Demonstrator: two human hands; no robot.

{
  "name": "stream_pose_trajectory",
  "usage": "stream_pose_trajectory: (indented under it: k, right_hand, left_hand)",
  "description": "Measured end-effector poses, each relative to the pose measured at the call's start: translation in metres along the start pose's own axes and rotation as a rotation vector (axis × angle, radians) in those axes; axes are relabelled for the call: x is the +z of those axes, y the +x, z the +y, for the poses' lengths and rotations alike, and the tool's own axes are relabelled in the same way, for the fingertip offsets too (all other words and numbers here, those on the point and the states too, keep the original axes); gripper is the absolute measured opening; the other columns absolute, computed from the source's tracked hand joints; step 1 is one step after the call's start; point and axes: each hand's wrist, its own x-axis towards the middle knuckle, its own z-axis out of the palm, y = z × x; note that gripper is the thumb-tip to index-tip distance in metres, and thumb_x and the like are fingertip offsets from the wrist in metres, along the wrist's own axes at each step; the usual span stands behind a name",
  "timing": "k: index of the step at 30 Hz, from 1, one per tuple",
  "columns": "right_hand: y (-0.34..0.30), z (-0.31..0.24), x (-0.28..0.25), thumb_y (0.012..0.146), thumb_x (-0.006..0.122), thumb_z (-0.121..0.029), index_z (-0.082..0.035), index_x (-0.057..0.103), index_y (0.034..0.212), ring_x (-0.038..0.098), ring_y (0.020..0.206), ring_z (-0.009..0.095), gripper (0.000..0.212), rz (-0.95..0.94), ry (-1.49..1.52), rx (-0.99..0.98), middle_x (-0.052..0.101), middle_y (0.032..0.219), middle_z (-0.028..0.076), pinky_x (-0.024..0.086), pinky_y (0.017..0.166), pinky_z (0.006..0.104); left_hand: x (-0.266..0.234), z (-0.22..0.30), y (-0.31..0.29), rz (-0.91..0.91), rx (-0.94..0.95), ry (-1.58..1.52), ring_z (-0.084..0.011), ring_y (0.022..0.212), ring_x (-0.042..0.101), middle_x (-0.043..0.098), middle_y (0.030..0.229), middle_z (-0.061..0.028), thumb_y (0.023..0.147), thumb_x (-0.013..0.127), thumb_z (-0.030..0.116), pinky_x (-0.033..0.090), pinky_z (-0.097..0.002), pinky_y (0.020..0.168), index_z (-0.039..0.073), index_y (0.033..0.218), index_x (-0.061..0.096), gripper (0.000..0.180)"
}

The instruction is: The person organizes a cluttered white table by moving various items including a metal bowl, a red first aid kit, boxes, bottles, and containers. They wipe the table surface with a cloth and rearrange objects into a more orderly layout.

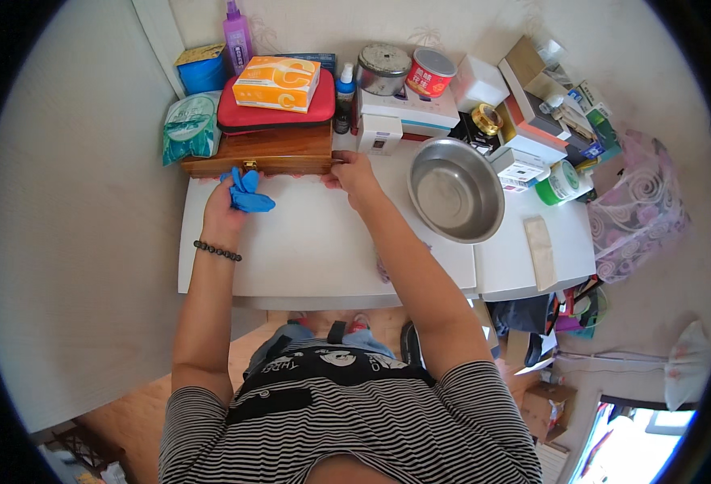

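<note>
My left hand (222,208) is closed around a crumpled blue rubber glove (250,194), just in front of a brown wooden box (279,151). The box lies at the back left of the white tabletop, with a small brass clasp on its front. At the box's right front corner, my right hand (354,175) grips the edge with bent fingers, some of them hidden. Pinkish trim shows along the box's lower front edge. On top of the box rest a red zippered case (275,118) and an orange and white carton (276,83).
A steel basin (456,190) stands right of my right forearm. Behind it are a round tin (383,69), a red can (431,73) and stacked boxes. Left of the wooden box sits a green and white pouch (192,127). A beige strip (539,252) lies at the right.
</note>
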Motion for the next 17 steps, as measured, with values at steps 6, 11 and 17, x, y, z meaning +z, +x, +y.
stream_pose_trajectory:
  k: [6,11,17]
  right_hand:
    - [-0.009,0.01,0.004,0.08,0.049,0.01,0.013,0.052,0.12,0.066,0.058,0.023,0.039,0.163,-0.328,-0.167,0.065,0.077,0.018,0.053,0.046,0.0321]
    - [0.0,-0.002,0.012,0.08,0.053,0.009,0.014,0.052,0.114,0.067,0.053,0.026,0.034,0.174,-0.304,-0.025,0.067,0.075,0.019,0.049,0.039,0.0317]
    - [0.023,0.0,-0.004,0.081,0.053,0.009,0.014,0.055,0.11,0.069,0.056,0.03,0.03,-0.044,-0.131,0.13,0.068,0.078,0.024,0.053,0.04,0.0326]
  left_hand:
    - [0.006,0.006,-0.002,-0.01,0.059,0.072,-0.0432,0.115,0.057,0.057,0.122,-0.0191,0.095,0.057,0.009,0.05,-0.0527,0.099,-0.001,0.112,0.052,0.02]
    - [-0.001,0.017,0.003,-0.077,0.024,0.051,-0.0431,0.114,0.057,0.057,0.123,-0.0188,0.09,0.063,0.002,0.05,-0.0541,0.098,-0.004,0.113,0.052,0.026]
    - [0.03,0.015,-0.024,-0.038,0.067,0.204,-0.0374,0.112,0.06,0.06,0.122,-0.0195,0.094,0.061,0.014,0.05,-0.046,0.098,-0.002,0.123,0.052,0.034]
